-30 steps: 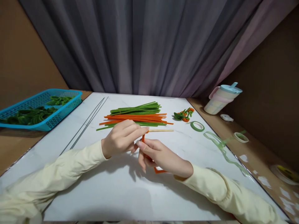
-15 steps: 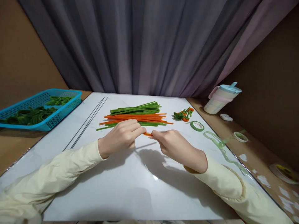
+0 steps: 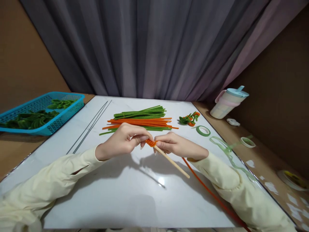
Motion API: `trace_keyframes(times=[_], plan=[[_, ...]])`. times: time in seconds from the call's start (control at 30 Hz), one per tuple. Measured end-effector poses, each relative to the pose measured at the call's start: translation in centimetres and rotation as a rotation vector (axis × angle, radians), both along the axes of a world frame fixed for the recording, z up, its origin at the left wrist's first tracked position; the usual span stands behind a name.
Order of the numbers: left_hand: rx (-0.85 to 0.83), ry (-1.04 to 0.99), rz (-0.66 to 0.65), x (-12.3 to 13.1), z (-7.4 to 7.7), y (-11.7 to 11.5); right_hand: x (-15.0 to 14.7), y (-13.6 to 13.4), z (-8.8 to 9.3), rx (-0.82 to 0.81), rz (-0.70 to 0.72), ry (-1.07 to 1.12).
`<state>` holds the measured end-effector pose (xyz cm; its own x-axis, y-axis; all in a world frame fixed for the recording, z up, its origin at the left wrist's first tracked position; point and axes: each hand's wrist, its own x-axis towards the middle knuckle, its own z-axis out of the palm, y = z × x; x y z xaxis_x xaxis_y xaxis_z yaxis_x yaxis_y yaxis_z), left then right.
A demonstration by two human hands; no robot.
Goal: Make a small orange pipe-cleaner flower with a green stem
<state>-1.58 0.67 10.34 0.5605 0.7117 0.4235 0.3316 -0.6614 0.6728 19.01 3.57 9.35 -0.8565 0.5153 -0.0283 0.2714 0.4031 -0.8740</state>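
My left hand [image 3: 124, 138] is closed on one end of a thin wooden stick [image 3: 174, 163], where an orange pipe cleaner [image 3: 150, 142] is wound in a tight coil. Thumb and fingers of my right hand [image 3: 178, 145] pinch that pipe cleaner at the coil's right end. Its long tail [image 3: 207, 187] comes out below my right wrist and slants down to the bottom edge. The bare part of the stick points down and right, above the white table. Beyond my hands lie bundles of orange pipe cleaners [image 3: 141, 122] and green pipe cleaners [image 3: 142, 112].
A blue basket [image 3: 48, 130] of green leaf shapes stands at left, near thin dark wires [image 3: 90, 127]. On the right are small orange-and-green pieces [image 3: 190, 119], a green tape roll [image 3: 203, 130], loose green tape [image 3: 227, 151], a white ring [image 3: 248, 142] and a tumbler [image 3: 227, 104].
The wooden stick has swung round to point down and right, and the orange coil on it now shows. The pipe cleaner's tail has come into view under my right arm. Both hands have turned.
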Motion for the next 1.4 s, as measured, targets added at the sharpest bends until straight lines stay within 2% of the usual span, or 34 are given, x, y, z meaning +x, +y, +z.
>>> trace_keyframes(times=[0.1, 0.2, 0.33, 0.4, 0.47, 0.53, 0.67, 0.77, 0.87, 1.0, 1.1, 1.17, 1.23, 1.4], plan=[[-0.05, -0.102, 0.072, 0.1, -0.4, 0.0, -0.8, 0.1, -1.4, -0.378, -0.019, 0.181], [0.045, -0.157, 0.178, 0.3, -1.2, 0.0, -1.9, -0.3, -3.0, -0.642, 0.01, 0.386], [0.478, -0.133, 0.199, 0.5, -2.4, 0.3, -3.0, -1.2, -4.2, -0.918, 0.03, 0.559], [0.698, -0.07, 0.166, 0.4, -2.8, 0.5, -3.3, -1.6, -4.2, -0.965, -0.008, 0.579], [0.85, 0.021, 0.161, 0.2, -3.1, 0.9, -3.4, -1.9, -4.0, -0.951, -0.067, 0.57], [0.962, 0.111, 0.181, 0.1, -3.2, 1.3, -3.4, -2.1, -3.7, -0.872, -0.136, 0.531], [1.085, 0.261, 0.247, -0.1, -3.4, 1.9, -3.3, -1.9, -3.1, -0.565, -0.277, 0.348], [1.096, 0.363, 0.265, 0.0, -3.5, 1.8, -2.9, -1.6, -2.6, -0.342, -0.281, 0.132], [0.989, 0.431, 0.234, 0.0, -3.3, 1.4, -2.1, -1.6, -1.8, 0.022, -0.239, -0.065], [0.704, 0.44, 0.133, -0.4, -2.5, 0.9, -1.3, -1.8, -1.0, 0.616, -0.223, -0.348], [0.517, 0.39, 0.068, -0.7, -1.8, 0.8, -0.9, -1.7, -0.9, 0.9, -0.198, -0.529], [0.431, 0.342, 0.037, -0.7, -1.4, 0.9, -0.8, -1.5, -1.0, 0.952, -0.186, -0.549], [0.35, 0.288, 0.015, -0.7, -1.0, 1.0, -0.6, -1.3, -1.2, 0.925, -0.183, -0.495], [-0.002, 0.179, -0.027, -0.7, -0.5, 1.3, -0.2, -0.7, -1.1, 0.698, -0.089, -0.224]])
